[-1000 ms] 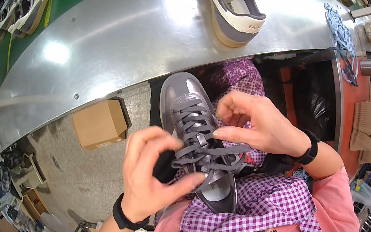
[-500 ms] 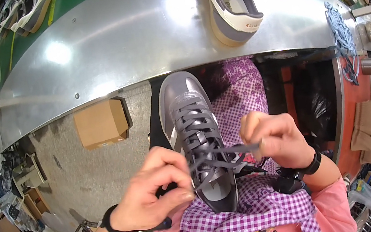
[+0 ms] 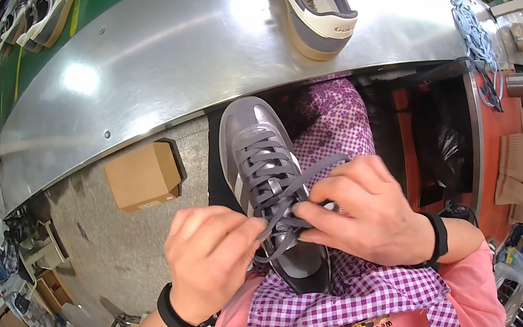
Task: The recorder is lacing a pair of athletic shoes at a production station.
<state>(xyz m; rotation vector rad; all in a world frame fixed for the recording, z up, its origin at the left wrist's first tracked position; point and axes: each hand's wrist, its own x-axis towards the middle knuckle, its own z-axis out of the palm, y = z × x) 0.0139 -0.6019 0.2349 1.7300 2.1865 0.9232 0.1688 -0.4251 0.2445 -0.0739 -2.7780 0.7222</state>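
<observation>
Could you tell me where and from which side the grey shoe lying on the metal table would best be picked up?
Probably by the heel end of the grey shoe on the table, reaching from the person's side of the metal table. It lies tilted with its pale sole toward the near edge and the heel closest, so fingers could likely wrap the heel collar. Both hands, left and right, are on the laces of another shoe.

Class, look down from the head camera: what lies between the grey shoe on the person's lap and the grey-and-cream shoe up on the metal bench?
Head view: only bare metal bench between lap shoe and bench shoe.

Grey sneaker (image 3: 260, 163) on lap, toe pointing away; grey laces (image 3: 279, 191) threaded, ends loose.
</observation>
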